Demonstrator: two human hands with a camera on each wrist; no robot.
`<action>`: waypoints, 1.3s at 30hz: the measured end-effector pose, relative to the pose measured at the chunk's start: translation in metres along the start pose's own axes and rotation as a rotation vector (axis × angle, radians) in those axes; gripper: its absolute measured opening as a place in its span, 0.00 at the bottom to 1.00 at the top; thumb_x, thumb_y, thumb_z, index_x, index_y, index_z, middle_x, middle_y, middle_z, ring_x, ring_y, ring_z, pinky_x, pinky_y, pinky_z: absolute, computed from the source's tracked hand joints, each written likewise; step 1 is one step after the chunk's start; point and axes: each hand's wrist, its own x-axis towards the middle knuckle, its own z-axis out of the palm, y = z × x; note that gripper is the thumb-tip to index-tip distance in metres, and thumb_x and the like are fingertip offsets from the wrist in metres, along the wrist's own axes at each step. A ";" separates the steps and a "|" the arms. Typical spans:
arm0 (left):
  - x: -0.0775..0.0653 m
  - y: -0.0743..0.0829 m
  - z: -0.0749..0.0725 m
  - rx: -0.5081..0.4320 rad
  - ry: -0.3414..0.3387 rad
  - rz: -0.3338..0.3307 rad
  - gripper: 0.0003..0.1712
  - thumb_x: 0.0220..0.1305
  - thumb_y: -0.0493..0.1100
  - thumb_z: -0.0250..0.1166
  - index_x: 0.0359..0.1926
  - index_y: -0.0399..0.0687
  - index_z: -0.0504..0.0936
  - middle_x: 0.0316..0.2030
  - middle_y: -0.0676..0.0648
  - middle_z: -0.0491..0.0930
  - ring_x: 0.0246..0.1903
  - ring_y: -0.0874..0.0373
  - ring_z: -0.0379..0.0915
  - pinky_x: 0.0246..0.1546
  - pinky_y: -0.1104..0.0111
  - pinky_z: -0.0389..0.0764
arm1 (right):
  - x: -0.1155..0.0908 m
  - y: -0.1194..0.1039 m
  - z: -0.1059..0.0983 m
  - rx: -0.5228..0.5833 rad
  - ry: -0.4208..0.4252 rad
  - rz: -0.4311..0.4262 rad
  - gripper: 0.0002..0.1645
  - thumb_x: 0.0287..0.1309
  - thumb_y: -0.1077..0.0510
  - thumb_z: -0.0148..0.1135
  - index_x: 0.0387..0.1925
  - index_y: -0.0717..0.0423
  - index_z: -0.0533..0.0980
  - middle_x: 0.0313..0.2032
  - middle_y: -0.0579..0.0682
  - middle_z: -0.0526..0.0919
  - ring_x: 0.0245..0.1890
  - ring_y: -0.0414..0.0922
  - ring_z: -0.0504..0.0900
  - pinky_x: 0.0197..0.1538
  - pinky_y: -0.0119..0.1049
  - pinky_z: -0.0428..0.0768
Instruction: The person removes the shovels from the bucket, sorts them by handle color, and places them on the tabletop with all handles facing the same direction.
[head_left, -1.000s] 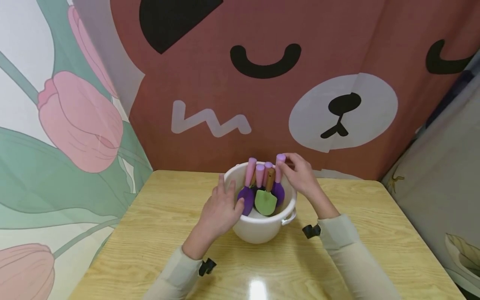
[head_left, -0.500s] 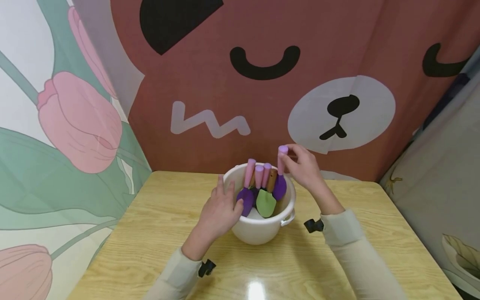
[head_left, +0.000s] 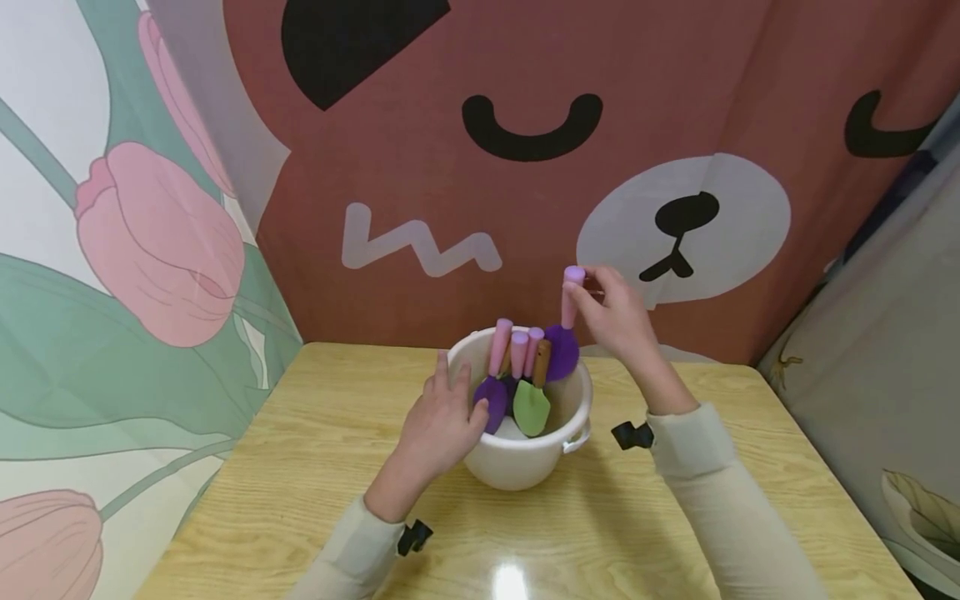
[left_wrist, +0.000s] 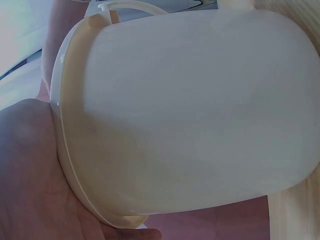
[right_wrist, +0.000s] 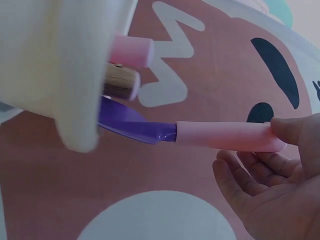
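A white bucket (head_left: 517,467) stands on the table, with several small garden tools upright in it. My left hand (head_left: 442,421) rests over its left rim, fingers extended. In the left wrist view the palm (left_wrist: 30,175) lies against the rim, and most fingers are hidden behind it. My right hand (head_left: 618,317) pinches the pink handle end of a purple-bladed hand trowel (head_left: 562,354), its blade overlapping the bucket's back right rim. In the right wrist view the trowel's handle (right_wrist: 225,135) sits between thumb and fingers. A green-bladed trowel (head_left: 532,408) and another purple blade (head_left: 491,406) stay inside.
Other pink handles (head_left: 519,354) and a brown handle (head_left: 542,362) stick up inside the bucket. The side handle (head_left: 577,437) hangs at its right front. The wooden table (head_left: 337,433) meets a bear-print curtain (head_left: 420,308) behind.
My right hand has lifted the purple trowel up and slightly right, its blade rising toward the rim. The green trowel has tilted a little. My left hand has stayed in place.
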 end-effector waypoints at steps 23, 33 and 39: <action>0.001 0.001 0.002 0.018 0.007 0.003 0.42 0.71 0.62 0.49 0.77 0.42 0.61 0.78 0.29 0.45 0.71 0.36 0.59 0.59 0.46 0.75 | 0.009 -0.015 -0.036 0.005 0.117 -0.020 0.30 0.73 0.42 0.54 0.63 0.59 0.72 0.49 0.59 0.83 0.54 0.54 0.81 0.53 0.51 0.78; 0.001 0.001 0.001 0.014 0.010 0.005 0.42 0.72 0.62 0.49 0.77 0.42 0.61 0.78 0.30 0.45 0.70 0.36 0.60 0.58 0.46 0.75 | 0.015 -0.014 -0.053 0.050 0.170 0.020 0.28 0.73 0.44 0.54 0.62 0.59 0.73 0.49 0.56 0.82 0.47 0.45 0.82 0.52 0.39 0.82; 0.000 0.001 0.001 0.012 0.012 0.002 0.41 0.72 0.61 0.49 0.77 0.42 0.61 0.78 0.30 0.44 0.70 0.36 0.59 0.59 0.45 0.75 | 0.015 -0.007 -0.061 0.150 0.193 0.091 0.31 0.72 0.41 0.54 0.65 0.56 0.71 0.53 0.51 0.78 0.49 0.41 0.79 0.56 0.41 0.81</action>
